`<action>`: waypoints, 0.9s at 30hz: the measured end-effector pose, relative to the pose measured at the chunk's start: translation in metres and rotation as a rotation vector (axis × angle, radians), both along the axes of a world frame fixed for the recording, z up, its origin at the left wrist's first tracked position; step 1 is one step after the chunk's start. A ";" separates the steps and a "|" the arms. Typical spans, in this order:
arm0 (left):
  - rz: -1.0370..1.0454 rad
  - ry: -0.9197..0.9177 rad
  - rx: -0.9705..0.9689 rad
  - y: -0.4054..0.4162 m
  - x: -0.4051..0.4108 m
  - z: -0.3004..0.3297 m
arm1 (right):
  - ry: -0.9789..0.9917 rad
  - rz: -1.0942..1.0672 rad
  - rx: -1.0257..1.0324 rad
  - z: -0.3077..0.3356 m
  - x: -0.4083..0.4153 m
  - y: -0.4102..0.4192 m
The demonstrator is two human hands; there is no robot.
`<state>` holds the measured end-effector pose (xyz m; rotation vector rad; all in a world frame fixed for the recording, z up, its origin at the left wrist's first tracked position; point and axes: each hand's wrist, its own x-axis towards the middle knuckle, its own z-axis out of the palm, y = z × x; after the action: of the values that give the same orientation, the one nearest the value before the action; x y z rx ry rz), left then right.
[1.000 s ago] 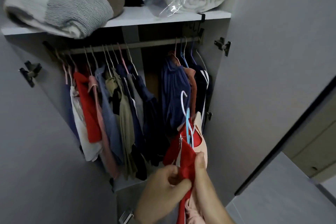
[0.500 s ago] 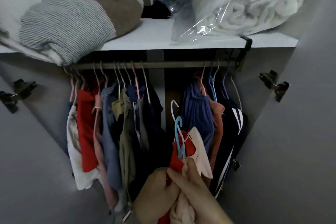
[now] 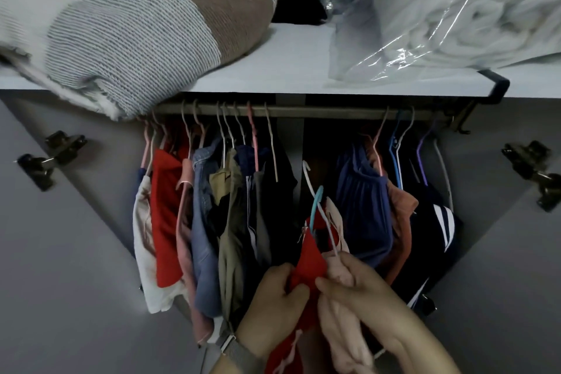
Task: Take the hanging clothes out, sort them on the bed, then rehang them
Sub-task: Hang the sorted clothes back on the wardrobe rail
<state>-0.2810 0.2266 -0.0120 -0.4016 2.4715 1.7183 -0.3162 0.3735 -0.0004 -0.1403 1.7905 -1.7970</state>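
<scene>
My left hand point(image 3: 274, 300) grips a red garment point(image 3: 309, 264) on a light blue hanger point(image 3: 315, 206). Beside it, my right hand point(image 3: 361, 285) pinches a pale pink garment point(image 3: 343, 313) on a white hanger point(image 3: 315, 191). Both hangers are off the rail point(image 3: 318, 114), their hooks standing in the gap below it. To the left of the gap hang several clothes: white, red point(image 3: 165, 215), pink, denim blue point(image 3: 203, 222), olive and dark ones. To the right hang a navy garment point(image 3: 361, 203), an orange one and a black one with white stripes point(image 3: 440, 222).
The wardrobe shelf point(image 3: 288, 70) above the rail carries a folded striped knit blanket point(image 3: 121, 36) on the left and a white blanket in a clear plastic bag point(image 3: 455, 15) on the right. Open grey doors with hinges point(image 3: 51, 155) point(image 3: 534, 170) flank the opening.
The view has moved closer to the wardrobe and tilted up. Both hands have carried the two hangered garments up towards the gap under the rail.
</scene>
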 end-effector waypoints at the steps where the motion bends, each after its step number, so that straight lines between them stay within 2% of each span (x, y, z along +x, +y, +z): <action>1: 0.001 -0.008 0.017 -0.001 -0.002 0.001 | 0.025 -0.040 -0.012 0.004 -0.004 0.003; 8: -0.002 -0.026 0.158 -0.011 -0.017 0.012 | 0.105 -0.219 0.058 -0.001 -0.025 -0.008; 12: 0.035 0.005 0.257 -0.028 -0.025 0.024 | 0.134 -0.160 0.220 0.001 -0.042 -0.014; 15: 0.098 0.012 0.338 -0.043 -0.030 0.032 | 0.077 -0.007 0.371 0.006 -0.058 -0.011; 18: 0.181 -0.005 0.378 -0.055 -0.036 0.035 | 0.078 -0.087 0.441 0.012 -0.070 -0.006; 22: 0.158 -0.009 0.357 -0.055 -0.043 0.036 | 0.017 -0.357 0.283 0.012 -0.066 0.000; 24: 0.111 -0.005 0.340 -0.048 -0.049 0.040 | -0.020 -0.444 0.181 0.006 -0.060 0.003; 27: 0.064 0.016 0.326 -0.042 -0.069 0.049 | -0.010 -0.548 0.136 -0.003 -0.056 0.011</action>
<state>-0.3504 0.1848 0.0367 -0.4355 2.1527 2.1084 -0.3727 0.3841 -0.0036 0.4546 2.0733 -2.0114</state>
